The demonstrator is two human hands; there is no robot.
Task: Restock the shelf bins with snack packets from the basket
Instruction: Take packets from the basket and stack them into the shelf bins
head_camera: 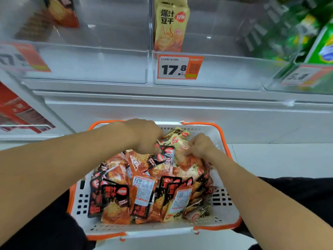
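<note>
Snack packets (144, 188), small foil pouches in orange, black and pale yellow, are heaped in a white perforated plastic basket (225, 212) with orange handles, which is seen low in the view, in front of a white shelf unit (162, 109). Both bare forearms are stretched over the basket towards its far edge. The left hand (144, 136) is sunk into the pile near the far left corner, its fingers curled down round a black and orange packet (168, 152); the grip is closed on that packet. The right hand (200, 146) is laid on the pile near the far right corner, with fingers bent into pale yellow packets (178, 141); its grip appears clamped on them, though the fingertips are hidden.

Above the basket, clear plastic shelf bins (108, 69) are set side by side along the front edge of the shelf. In the middle bin, one tall yellow packet (170, 26) is stood upright against the left wall. An orange and white price tag (180, 66) reading 17.8 is fixed to that bin's front. Blurred green packs (322, 46) are held in the bin at the right, and a red-orange pack (61, 11) in the bin at the left.
</note>
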